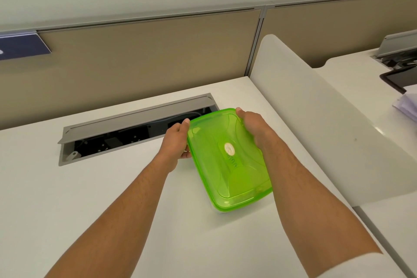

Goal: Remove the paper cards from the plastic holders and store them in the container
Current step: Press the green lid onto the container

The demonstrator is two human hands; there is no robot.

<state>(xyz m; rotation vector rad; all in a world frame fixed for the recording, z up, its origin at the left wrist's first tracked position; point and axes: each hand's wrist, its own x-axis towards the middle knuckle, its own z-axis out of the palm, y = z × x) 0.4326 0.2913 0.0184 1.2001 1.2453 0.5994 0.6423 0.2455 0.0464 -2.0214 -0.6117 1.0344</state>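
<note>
A white desk [90,198] filled most of the view, backed by a tan partition panel [140,51] with a grey frame, and bounded on the right by a white divider board [316,124] that separated it from a neighbouring desk [352,70]. Set into the desk near the partition was a long grey cable tray [135,128] with its flap lifted, dark fittings and cables showing inside. On the neighbouring desk lay a dark flat device [399,79] and a stack of white papers [406,103], both cut off by the frame edge, and a dark blue sign [22,45] hung on the partition at far left. The green translucent container [228,160], lid on and bearing a small round sticker [229,148] with some handwriting just beside it, sat toward the right side of the desk, its far end over the edge of the cable tray; whether its base rested flat on the desk could not be told. Both hands held it at that far end: the left hand [177,140] gripped the left edge, thumb on the lid's rim and fingers curled underneath, while the right hand [252,125] clasped the far right corner with fingers wrapped over the rim
</note>
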